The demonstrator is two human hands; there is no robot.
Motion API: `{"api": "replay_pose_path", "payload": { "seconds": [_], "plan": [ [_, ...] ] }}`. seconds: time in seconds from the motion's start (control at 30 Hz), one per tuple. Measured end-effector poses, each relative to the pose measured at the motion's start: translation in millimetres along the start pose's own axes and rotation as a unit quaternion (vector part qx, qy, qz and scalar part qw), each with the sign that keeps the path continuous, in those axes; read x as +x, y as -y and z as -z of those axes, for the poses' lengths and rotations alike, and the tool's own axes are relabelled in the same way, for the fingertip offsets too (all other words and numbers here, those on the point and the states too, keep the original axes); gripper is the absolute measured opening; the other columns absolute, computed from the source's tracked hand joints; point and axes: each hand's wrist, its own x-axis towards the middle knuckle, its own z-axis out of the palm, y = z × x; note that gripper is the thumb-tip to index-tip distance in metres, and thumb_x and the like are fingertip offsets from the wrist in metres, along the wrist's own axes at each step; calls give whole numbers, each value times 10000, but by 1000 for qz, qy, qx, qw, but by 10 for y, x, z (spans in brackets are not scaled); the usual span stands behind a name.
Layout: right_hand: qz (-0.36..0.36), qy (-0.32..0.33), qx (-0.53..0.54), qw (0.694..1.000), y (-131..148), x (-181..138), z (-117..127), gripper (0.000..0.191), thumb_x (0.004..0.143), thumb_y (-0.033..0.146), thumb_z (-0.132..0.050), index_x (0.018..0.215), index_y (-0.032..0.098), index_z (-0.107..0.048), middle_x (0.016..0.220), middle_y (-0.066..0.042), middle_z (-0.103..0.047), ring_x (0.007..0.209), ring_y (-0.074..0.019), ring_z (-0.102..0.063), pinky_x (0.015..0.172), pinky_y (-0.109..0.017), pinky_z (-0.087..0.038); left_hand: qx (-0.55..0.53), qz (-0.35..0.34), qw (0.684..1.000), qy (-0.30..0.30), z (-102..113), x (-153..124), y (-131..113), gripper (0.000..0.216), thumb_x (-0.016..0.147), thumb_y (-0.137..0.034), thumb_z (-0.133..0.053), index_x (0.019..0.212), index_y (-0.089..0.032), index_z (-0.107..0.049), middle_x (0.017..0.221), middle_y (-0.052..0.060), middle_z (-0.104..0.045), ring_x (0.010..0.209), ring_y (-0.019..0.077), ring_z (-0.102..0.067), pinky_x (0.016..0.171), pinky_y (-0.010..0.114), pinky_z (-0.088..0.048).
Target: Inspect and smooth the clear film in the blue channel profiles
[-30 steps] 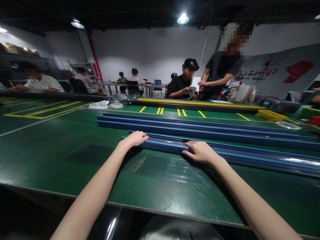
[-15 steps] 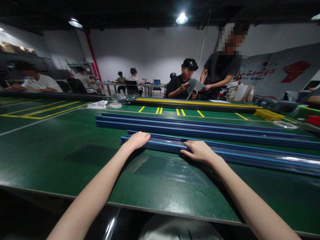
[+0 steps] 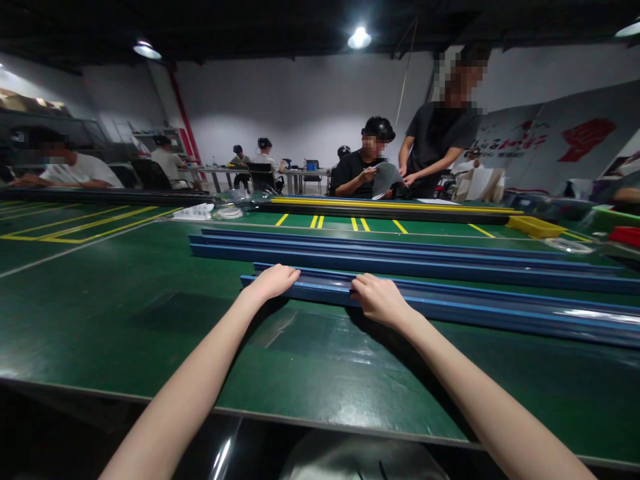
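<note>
A long blue channel rail (image 3: 480, 312) lies across the green table (image 3: 100, 313), running off to the right. My left hand (image 3: 273, 281) rests on its left end with fingers curled over the near edge. My right hand (image 3: 380, 299) grips the rail a short way to the right, fingers pinched on its near edge. A clear film seems to cover the rail between my hands. Two more blue rails (image 3: 400, 257) lie parallel just behind it.
A black and yellow rail (image 3: 400, 208) lies at the table's far side, where two people handle a grey sheet (image 3: 384, 179). A yellow tray (image 3: 535, 227) and coiled clear tubing (image 3: 567, 245) sit far right. Plastic bags (image 3: 220, 208) lie far left.
My right hand has slid left along the rail toward my left hand. My left hand has stayed at the rail's end. The people behind have raised a grey sheet.
</note>
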Motion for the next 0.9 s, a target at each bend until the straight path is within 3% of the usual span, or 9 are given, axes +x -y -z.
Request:
{"api": "replay_pose_path", "payload": {
  "seconds": [0.4,0.63,0.9],
  "plan": [
    [-3,95,40,995,-237,-140,229,148,767,240,-409,786,197,-550,854,-39,-604,731,-145,-540,560,-230,-287,-53,24,996,62,105,-53,-30,432,833,-393,-275,753,-165,-634,764,83,-646,706,185,-583,614,248,-374],
    [-13,103,59,993,-312,-212,181,195,789,271,-375,798,197,-554,824,-42,-617,734,-155,-551,585,-230,-305,-36,29,996,73,99,-37,-24,424,829,-375,-270,769,-161,-631,784,84,-653,709,175,-589,619,239,-384],
    [-14,96,41,994,-265,-207,8,404,787,454,-382,1015,168,-554,1013,-110,-607,916,-219,-554,719,-270,-366,3,17,999,48,13,-14,-63,381,818,-253,-260,817,-149,-626,917,125,-637,860,218,-583,701,281,-399]
  ]
}}
